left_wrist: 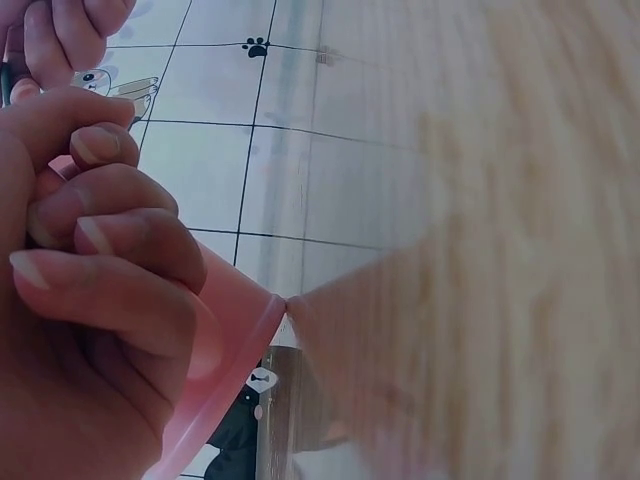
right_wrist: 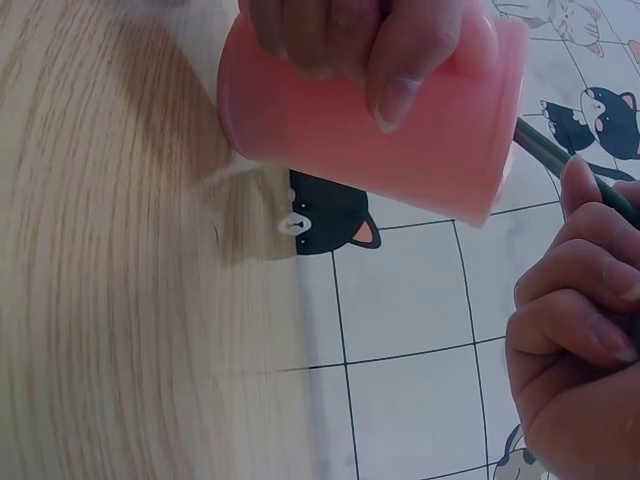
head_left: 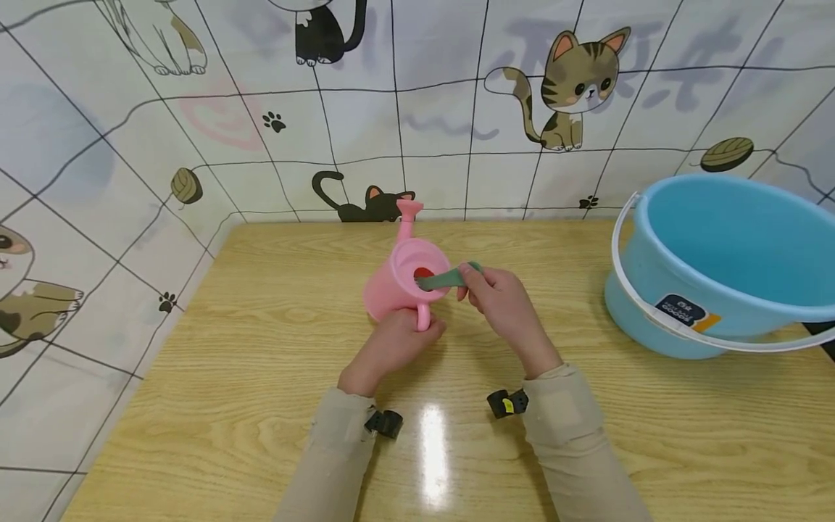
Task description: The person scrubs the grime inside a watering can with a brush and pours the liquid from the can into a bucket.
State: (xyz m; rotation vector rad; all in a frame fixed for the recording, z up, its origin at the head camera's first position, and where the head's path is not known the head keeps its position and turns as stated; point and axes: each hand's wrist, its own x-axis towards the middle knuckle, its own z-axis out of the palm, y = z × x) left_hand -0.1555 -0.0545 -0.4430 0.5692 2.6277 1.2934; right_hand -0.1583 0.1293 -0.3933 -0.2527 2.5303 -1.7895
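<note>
A pink watering can [head_left: 381,293] stands tilted on the table, its open top facing me and its spout toward the wall. My left hand [head_left: 399,341] grips its handle, fingers curled in the left wrist view. In my right hand [head_left: 501,301], thumb and fingers pinch a small green tool [head_left: 453,278] with a pronged, fork-like end. That end reaches over the rim into the can's mouth, beside something red [head_left: 424,273] inside. The right wrist view shows the tool's green shaft [right_wrist: 543,148] entering the opening; the rest of the can's inside is hidden.
A large light-blue bucket [head_left: 652,290] with a white handle [head_left: 626,279] stands on the right of the wooden table [head_left: 261,406]. A cat-patterned sheet [head_left: 430,123] covers the wall behind and on the left.
</note>
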